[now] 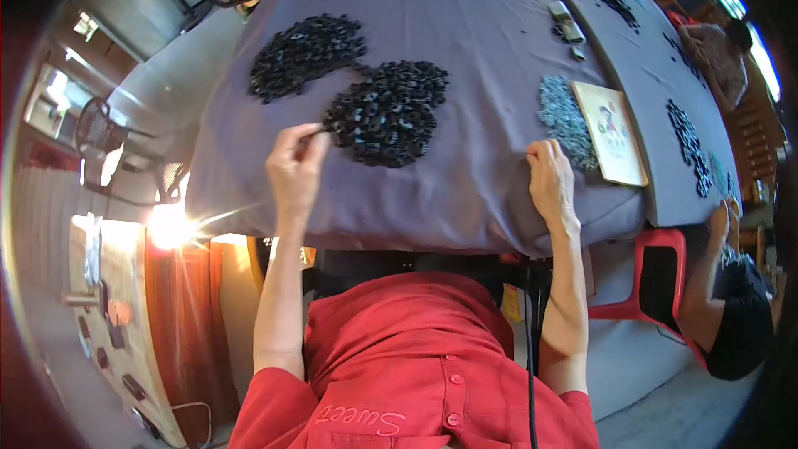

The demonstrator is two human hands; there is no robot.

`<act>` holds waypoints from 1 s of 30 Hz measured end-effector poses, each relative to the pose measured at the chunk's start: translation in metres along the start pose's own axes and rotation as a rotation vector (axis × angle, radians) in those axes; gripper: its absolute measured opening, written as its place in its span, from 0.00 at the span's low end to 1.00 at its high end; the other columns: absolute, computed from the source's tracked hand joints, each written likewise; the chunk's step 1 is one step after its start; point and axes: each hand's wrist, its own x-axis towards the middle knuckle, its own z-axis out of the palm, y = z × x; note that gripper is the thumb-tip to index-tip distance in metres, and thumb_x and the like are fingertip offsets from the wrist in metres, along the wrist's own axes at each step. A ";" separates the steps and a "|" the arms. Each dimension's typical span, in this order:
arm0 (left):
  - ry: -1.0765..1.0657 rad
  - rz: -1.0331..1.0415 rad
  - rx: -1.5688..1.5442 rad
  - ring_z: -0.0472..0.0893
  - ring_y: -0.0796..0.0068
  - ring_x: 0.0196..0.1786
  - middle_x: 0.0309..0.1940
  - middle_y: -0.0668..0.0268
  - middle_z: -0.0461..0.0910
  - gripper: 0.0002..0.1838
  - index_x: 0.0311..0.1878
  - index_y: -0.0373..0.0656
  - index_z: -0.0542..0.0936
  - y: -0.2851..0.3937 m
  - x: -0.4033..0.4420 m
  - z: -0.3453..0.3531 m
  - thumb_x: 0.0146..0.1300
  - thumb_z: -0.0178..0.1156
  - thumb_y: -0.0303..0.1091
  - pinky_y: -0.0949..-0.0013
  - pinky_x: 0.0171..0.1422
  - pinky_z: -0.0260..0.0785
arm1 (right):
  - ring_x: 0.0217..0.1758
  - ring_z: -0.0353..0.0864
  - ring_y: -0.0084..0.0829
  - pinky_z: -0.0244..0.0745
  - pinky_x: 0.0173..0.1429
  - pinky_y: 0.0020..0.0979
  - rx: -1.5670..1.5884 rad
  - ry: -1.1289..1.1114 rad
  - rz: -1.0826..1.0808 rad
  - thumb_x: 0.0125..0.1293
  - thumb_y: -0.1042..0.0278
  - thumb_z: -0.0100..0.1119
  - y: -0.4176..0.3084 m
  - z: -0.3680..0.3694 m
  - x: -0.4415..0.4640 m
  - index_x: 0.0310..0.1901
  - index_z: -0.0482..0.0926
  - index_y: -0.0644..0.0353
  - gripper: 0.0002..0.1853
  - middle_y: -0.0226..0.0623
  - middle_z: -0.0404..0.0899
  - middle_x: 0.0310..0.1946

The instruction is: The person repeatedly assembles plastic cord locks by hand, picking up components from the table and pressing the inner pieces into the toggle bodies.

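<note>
My left hand point(296, 160) is closed in a pinch at the left edge of a heap of small black parts point(389, 115). A small dark piece shows at its fingertips, touching or just beside the heap. My right hand point(551, 176) rests on the cloth with its fingers curled in, just left of a pile of small blue-grey parts point(565, 120). Whatever its fingertips may hold is hidden. Behind the first black heap and to its left lies a second heap of black parts point(306, 54). The exact kind of these parts is too small to tell.
A booklet point(611, 133) lies right of the blue-grey pile on the grey cloth-covered table point(465, 25). Farther back is a small wrapped packet point(566, 22). Black parts point(688, 145) lie on the adjoining table. At right, another person point(731, 308) sits near a red stool point(657, 274).
</note>
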 end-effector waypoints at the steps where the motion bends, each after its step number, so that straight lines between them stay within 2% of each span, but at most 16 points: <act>1: 0.028 0.031 0.085 0.74 0.84 0.30 0.33 0.68 0.78 0.07 0.38 0.38 0.80 -0.012 0.002 -0.009 0.56 0.62 0.24 0.79 0.33 0.67 | 0.40 0.73 0.45 0.67 0.44 0.41 0.002 0.001 -0.002 0.59 0.75 0.52 0.000 0.000 0.000 0.38 0.72 0.60 0.05 0.41 0.72 0.35; 2: 0.039 0.037 0.076 0.75 0.83 0.30 0.34 0.67 0.77 0.07 0.39 0.38 0.80 -0.018 0.003 -0.016 0.55 0.61 0.22 0.78 0.35 0.68 | 0.40 0.73 0.45 0.67 0.44 0.41 0.006 0.000 -0.005 0.59 0.75 0.53 0.000 0.000 -0.001 0.38 0.73 0.59 0.06 0.41 0.73 0.35; 5: -0.012 0.122 0.331 0.76 0.79 0.32 0.37 0.67 0.76 0.10 0.40 0.39 0.80 -0.049 0.005 -0.035 0.53 0.61 0.20 0.76 0.36 0.70 | 0.40 0.73 0.43 0.66 0.44 0.41 0.073 0.019 0.000 0.59 0.75 0.53 0.001 0.000 -0.002 0.39 0.73 0.59 0.06 0.40 0.73 0.35; 8: 0.039 0.053 0.348 0.77 0.77 0.34 0.38 0.66 0.75 0.09 0.39 0.39 0.80 -0.040 0.001 -0.031 0.53 0.61 0.20 0.76 0.35 0.69 | 0.38 0.75 0.43 0.68 0.43 0.39 0.166 0.085 0.047 0.59 0.76 0.53 0.004 0.005 -0.002 0.40 0.72 0.60 0.07 0.42 0.74 0.34; 11: 0.126 0.198 0.342 0.77 0.75 0.35 0.38 0.65 0.76 0.08 0.38 0.39 0.80 -0.014 -0.005 -0.015 0.54 0.60 0.20 0.75 0.37 0.69 | 0.34 0.75 0.39 0.70 0.40 0.33 0.370 0.140 0.119 0.60 0.77 0.52 0.005 0.006 -0.003 0.40 0.71 0.61 0.07 0.42 0.74 0.31; 12: 0.108 0.285 0.254 0.77 0.72 0.37 0.36 0.63 0.76 0.07 0.37 0.39 0.80 -0.013 -0.006 -0.005 0.55 0.59 0.21 0.73 0.40 0.70 | 0.32 0.76 0.37 0.70 0.39 0.31 0.452 0.149 0.146 0.61 0.78 0.52 0.004 0.006 -0.003 0.40 0.71 0.62 0.06 0.41 0.74 0.30; 13: 0.020 0.258 0.235 0.77 0.71 0.36 0.34 0.64 0.77 0.07 0.37 0.39 0.80 0.012 -0.012 0.008 0.55 0.59 0.20 0.70 0.42 0.70 | 0.31 0.75 0.33 0.70 0.39 0.29 0.507 0.135 0.169 0.61 0.78 0.52 0.001 0.006 -0.002 0.40 0.71 0.62 0.06 0.39 0.74 0.30; 15: -0.122 0.308 0.131 0.77 0.72 0.36 0.32 0.64 0.77 0.05 0.35 0.39 0.79 0.033 -0.024 0.036 0.55 0.60 0.20 0.71 0.41 0.70 | 0.30 0.73 0.26 0.69 0.38 0.25 0.620 0.105 0.212 0.62 0.78 0.53 -0.012 0.004 -0.001 0.40 0.71 0.63 0.06 0.35 0.73 0.28; 16: -0.209 0.296 0.043 0.77 0.73 0.34 0.31 0.64 0.77 0.04 0.34 0.39 0.79 0.043 -0.029 0.053 0.54 0.60 0.20 0.71 0.39 0.70 | 0.30 0.72 0.24 0.69 0.38 0.24 0.657 0.071 0.239 0.62 0.78 0.53 -0.018 0.001 0.000 0.40 0.71 0.63 0.06 0.33 0.73 0.28; 17: -0.299 0.176 -0.089 0.77 0.73 0.30 0.30 0.63 0.77 0.06 0.35 0.39 0.80 0.051 -0.037 0.071 0.54 0.60 0.20 0.71 0.37 0.70 | 0.31 0.70 0.22 0.68 0.38 0.23 0.692 0.035 0.266 0.61 0.78 0.54 -0.025 -0.002 0.000 0.40 0.71 0.63 0.06 0.31 0.73 0.28; 18: -0.406 0.135 -0.120 0.75 0.83 0.33 0.32 0.68 0.77 0.05 0.36 0.39 0.80 0.057 -0.042 0.086 0.57 0.60 0.21 0.78 0.38 0.68 | 0.31 0.69 0.19 0.68 0.38 0.22 0.726 0.000 0.294 0.61 0.79 0.54 -0.029 -0.004 0.000 0.40 0.71 0.64 0.06 0.29 0.72 0.28; 21: -0.638 0.029 -0.248 0.73 0.84 0.31 0.35 0.70 0.77 0.09 0.43 0.38 0.80 0.069 -0.051 0.141 0.57 0.60 0.23 0.80 0.35 0.66 | 0.32 0.68 0.17 0.67 0.38 0.20 0.870 -0.020 0.260 0.61 0.80 0.55 -0.030 0.001 -0.002 0.39 0.71 0.64 0.06 0.27 0.72 0.29; 23: -0.700 -0.069 -0.373 0.74 0.87 0.32 0.36 0.72 0.79 0.09 0.43 0.37 0.80 0.072 -0.057 0.158 0.58 0.60 0.24 0.81 0.37 0.66 | 0.32 0.68 0.17 0.67 0.38 0.21 0.896 -0.010 0.268 0.61 0.79 0.55 -0.027 0.005 -0.003 0.38 0.71 0.64 0.05 0.28 0.72 0.29; 30: -0.633 -0.202 -0.524 0.73 0.89 0.29 0.28 0.74 0.79 0.05 0.38 0.38 0.80 0.062 -0.064 0.171 0.58 0.62 0.25 0.83 0.33 0.66 | 0.32 0.69 0.18 0.67 0.37 0.21 0.887 -0.017 0.257 0.60 0.78 0.56 -0.028 0.007 -0.001 0.38 0.72 0.64 0.05 0.28 0.73 0.29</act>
